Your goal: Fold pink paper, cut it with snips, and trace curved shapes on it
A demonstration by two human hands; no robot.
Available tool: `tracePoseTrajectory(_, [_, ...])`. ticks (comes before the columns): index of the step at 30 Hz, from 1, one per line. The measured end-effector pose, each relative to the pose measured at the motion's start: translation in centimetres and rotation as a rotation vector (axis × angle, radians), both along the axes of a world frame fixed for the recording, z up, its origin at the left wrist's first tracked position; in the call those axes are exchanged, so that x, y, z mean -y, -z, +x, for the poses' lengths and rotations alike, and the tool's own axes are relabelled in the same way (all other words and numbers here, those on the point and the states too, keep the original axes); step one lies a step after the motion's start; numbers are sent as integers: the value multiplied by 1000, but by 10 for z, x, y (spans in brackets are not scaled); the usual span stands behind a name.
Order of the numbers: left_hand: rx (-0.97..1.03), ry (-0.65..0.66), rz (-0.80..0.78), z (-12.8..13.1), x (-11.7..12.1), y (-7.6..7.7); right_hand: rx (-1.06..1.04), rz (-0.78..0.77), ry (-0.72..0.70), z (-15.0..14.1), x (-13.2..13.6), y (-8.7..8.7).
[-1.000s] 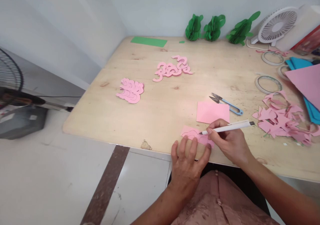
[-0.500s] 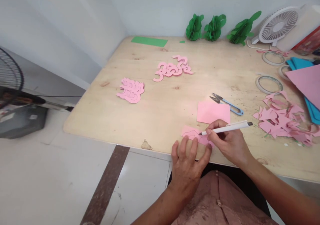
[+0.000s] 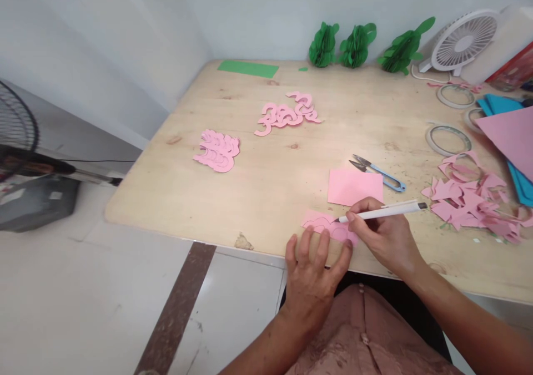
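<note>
1 pink strip is marked with curvy lines near the table's front edge, so outline drawing seems to be the step in hand. It's pinned by the left hand's spread fingers; a white pen is pinched in the right hand's closed grip. Next, steady paper is probably called for while the curve's extended. Containers? None can be made out for sure; scraps are just heaped loose.
</note>
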State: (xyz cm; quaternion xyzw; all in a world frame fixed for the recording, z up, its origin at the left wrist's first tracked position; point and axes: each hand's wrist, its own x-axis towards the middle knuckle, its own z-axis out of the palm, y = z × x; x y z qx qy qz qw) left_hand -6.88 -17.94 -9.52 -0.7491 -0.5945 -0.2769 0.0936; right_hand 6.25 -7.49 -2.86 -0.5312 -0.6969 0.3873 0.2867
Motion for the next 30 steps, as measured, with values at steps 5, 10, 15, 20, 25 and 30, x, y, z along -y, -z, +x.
tracePoseTrajectory(5, [3,-4,-3,0,0,0,20,7,16,2,0,-1])
tracePoseTrajectory(10, [-1,4,-6,-1,0,-1,23,0,29,4,0,-1])
tracePoseTrajectory(15, [6,-2,-5,0,0,-1,27,3,36,4,0,-1])
tracePoseTrajectory(20, [3,-2,-10,0,0,-1,12,8,45,5,-1,-1])
tracePoseTrajectory(25, [9,-1,-8,0,0,-1,35,36,62,7,0,-2])
tracePoseTrajectory(30, [16,-1,-6,0,0,-1,49,29,72,7,1,-5])
